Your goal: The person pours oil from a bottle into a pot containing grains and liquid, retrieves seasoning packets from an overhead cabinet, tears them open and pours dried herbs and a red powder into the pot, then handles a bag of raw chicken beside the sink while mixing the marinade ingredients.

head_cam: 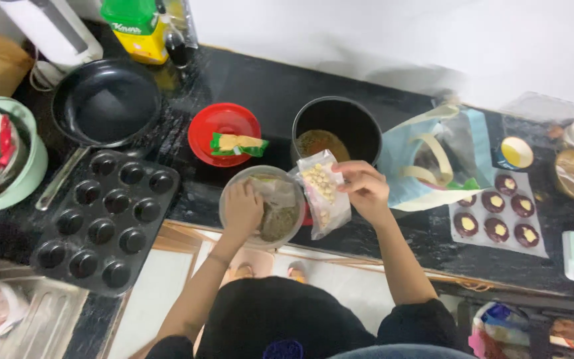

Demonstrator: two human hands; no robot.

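Two hands work over a glass bowl (pixel 261 174) on the worktop (pixel 267 80).
Left hand (pixel 242 207) grips a bag inside it; right hand (pixel 363 187) pinches a nut bag (pixel 324 193) beside it.

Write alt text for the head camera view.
Seen from above, a person's right hand holds a clear bag of pale nuts over a clear bowl on a black counter, where the left hand grips another bag. A dark muffin tray lies to the left.

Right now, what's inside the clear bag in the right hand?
The clear bag, pinched at its top by the right hand, holds small pale round pieces, nuts or chickpeas perhaps. Its lower part hangs beside the glass bowl, where the contents blur.
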